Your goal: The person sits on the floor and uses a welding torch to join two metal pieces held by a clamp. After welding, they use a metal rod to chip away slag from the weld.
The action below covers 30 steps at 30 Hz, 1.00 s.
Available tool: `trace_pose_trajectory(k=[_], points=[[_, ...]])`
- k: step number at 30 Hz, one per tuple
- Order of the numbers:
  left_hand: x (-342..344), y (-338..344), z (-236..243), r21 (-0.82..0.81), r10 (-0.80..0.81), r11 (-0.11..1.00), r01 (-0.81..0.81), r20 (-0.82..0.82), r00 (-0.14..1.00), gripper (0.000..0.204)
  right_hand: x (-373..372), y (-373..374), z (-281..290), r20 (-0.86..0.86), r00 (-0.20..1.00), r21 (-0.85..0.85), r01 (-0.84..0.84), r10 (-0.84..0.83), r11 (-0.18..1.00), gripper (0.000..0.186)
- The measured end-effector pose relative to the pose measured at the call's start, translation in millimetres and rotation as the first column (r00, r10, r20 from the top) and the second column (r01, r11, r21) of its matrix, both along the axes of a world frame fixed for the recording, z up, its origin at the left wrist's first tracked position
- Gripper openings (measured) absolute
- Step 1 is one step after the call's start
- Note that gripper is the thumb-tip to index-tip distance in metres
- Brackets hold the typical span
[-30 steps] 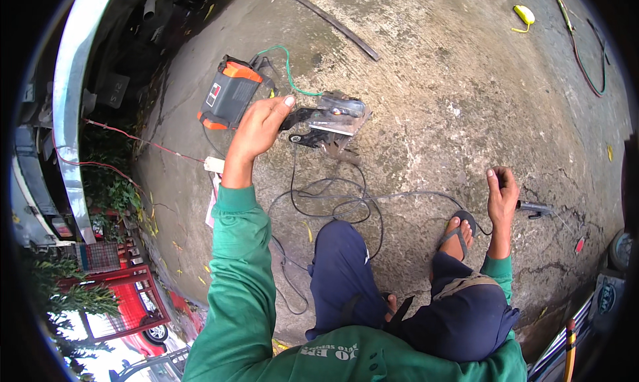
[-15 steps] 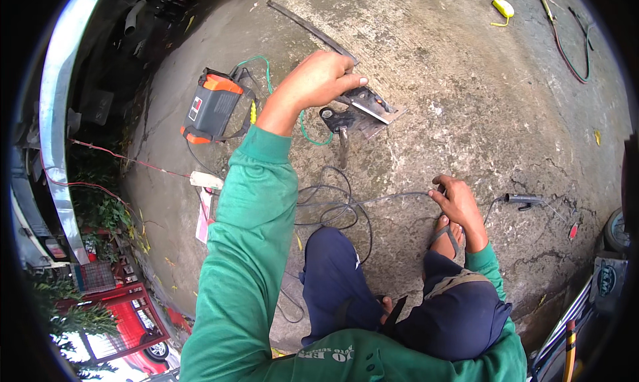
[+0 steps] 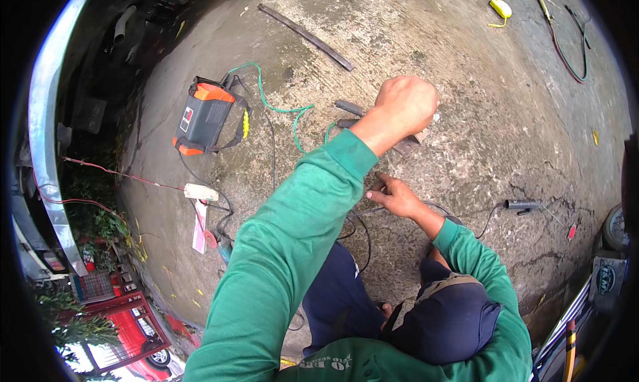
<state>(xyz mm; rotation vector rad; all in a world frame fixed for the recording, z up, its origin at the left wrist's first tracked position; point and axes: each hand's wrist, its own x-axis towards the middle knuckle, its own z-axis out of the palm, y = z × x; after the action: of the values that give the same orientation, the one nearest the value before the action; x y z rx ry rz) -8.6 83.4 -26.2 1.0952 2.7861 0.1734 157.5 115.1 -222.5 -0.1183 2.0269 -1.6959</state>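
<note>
My left hand (image 3: 407,106) reaches across from the left, closed in a fist over the work on the concrete. Its fingers are turned away and whatever they hold is hidden. Beneath it, a steel plate piece (image 3: 406,146) shows only in part. Two dark clamp handles (image 3: 349,108), with a green cable (image 3: 296,109) by them, stick out left of the wrist. Nearer to me, my right hand (image 3: 398,197) hangs low, its thumb and forefinger apart and no held thing visible. A dark cable (image 3: 363,215) lies in loops below it.
An orange and grey welding machine (image 3: 208,116) stands at left; a flat metal bar (image 3: 306,36) lies beyond the hands. An electrode holder (image 3: 522,204) with a thin rod rests at right. A white extension socket (image 3: 201,192) and a yellow tape measure (image 3: 500,9) are farther out.
My left hand has moved right, away from the flat bar, and the plate piece now lies farther right. My right hand has come left and up from beside my foot toward the plate.
</note>
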Motion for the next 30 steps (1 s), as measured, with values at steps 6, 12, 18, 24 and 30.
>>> trace_pose_trajectory(k=[6, 12, 18, 24, 30], points=[[22, 68, -64, 0.015, 0.101, 0.995, -0.102, 0.064, 0.993, 0.023, 16, -35, -58, 0.275, 0.936, -0.497, 0.335, -0.222, 0.801, 0.052], [24, 66, -75, 0.041, -0.056, 0.998, 0.052, 0.108, 0.993, 0.028, 6, -30, -43, 0.488, 0.850, -0.526, 0.467, -0.197, 0.711, 0.051], [22, -11, -50, 0.376, 0.160, 0.895, -0.238, 0.228, 0.960, 0.036, -9, -28, -38, 0.566, 0.810, -0.466, 0.468, -0.154, 0.751, 0.041], [-11, -121, -77, 0.225, 0.259, 0.947, -0.229, -0.115, 0.959, 0.023, -4, -24, -33, 0.569, 0.810, -0.429, 0.441, -0.144, 0.788, 0.044], [-56, -106, -96, -0.349, 0.023, 0.937, 0.019, 0.116, 0.993, 0.052, 2, -20, -20, 0.574, 0.805, -0.422, 0.447, -0.150, 0.789, 0.048]])
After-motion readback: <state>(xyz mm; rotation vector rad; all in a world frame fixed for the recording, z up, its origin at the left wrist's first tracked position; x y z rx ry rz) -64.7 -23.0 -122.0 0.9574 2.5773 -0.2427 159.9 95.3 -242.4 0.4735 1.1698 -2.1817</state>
